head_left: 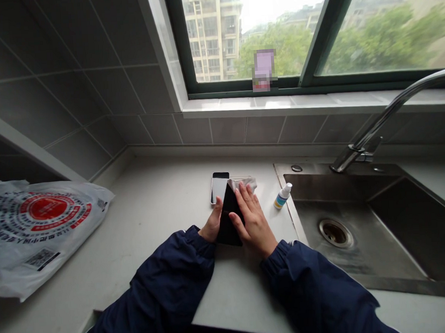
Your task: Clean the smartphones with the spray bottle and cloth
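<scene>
Looking down at a pale stone counter, we hold a black phone between our hands, its long side pointing away from us and tilted slightly. Our left hand sits against its left edge, the fingers close together and curled round that edge, partly hidden behind the phone. Our right hand lies across its right side, the fingers slightly apart and pressed on the dark surface, reaching a grey cloth bunched at the far end. Just beside that cloth lies a second, pale phone with a dark upper end.

To our right, a small spray bottle with a white nozzle stands upright on the counter, near the edge of a steel sink; how much liquid it holds is too small to tell. The sink's nearer basin shows a round drain and a chrome tap arches above it. Far to our left, a white plastic bag with a red round print lies flattened on the counter, with nothing visible inside it.
</scene>
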A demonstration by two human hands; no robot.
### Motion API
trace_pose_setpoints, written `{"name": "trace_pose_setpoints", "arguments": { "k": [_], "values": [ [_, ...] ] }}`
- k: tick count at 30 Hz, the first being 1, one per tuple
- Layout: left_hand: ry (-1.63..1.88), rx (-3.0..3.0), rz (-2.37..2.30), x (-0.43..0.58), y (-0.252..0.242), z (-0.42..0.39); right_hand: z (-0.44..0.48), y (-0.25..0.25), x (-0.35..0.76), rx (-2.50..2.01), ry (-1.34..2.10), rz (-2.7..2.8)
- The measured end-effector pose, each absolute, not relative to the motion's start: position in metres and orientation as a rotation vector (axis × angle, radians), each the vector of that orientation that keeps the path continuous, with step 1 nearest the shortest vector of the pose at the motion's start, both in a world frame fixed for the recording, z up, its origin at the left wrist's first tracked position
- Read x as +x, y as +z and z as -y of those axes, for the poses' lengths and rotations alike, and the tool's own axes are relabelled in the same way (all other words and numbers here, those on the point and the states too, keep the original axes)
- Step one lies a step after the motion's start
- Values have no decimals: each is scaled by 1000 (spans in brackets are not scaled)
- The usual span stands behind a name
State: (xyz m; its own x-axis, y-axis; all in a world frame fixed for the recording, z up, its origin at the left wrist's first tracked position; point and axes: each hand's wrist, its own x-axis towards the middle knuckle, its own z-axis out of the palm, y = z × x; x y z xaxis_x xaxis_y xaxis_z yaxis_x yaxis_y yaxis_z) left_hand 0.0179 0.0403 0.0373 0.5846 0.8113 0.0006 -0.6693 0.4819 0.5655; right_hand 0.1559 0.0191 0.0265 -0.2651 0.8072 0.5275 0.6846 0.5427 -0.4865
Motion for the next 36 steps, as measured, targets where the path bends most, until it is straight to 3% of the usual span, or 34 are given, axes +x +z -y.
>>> {"name": "trace_pose_setpoints", "arguments": {
  "k": [17,28,36],
  "values": [
    [1068,379,-359,10,42,-49,-17,30,154,-1050,221,2158],
    [1054,351,-587,3,45,-53,-5,40,150,-635,271,2208],
    [1125,339,-575,3,43,-54,-6,38,149,-757,225,2043]
  ]
}}
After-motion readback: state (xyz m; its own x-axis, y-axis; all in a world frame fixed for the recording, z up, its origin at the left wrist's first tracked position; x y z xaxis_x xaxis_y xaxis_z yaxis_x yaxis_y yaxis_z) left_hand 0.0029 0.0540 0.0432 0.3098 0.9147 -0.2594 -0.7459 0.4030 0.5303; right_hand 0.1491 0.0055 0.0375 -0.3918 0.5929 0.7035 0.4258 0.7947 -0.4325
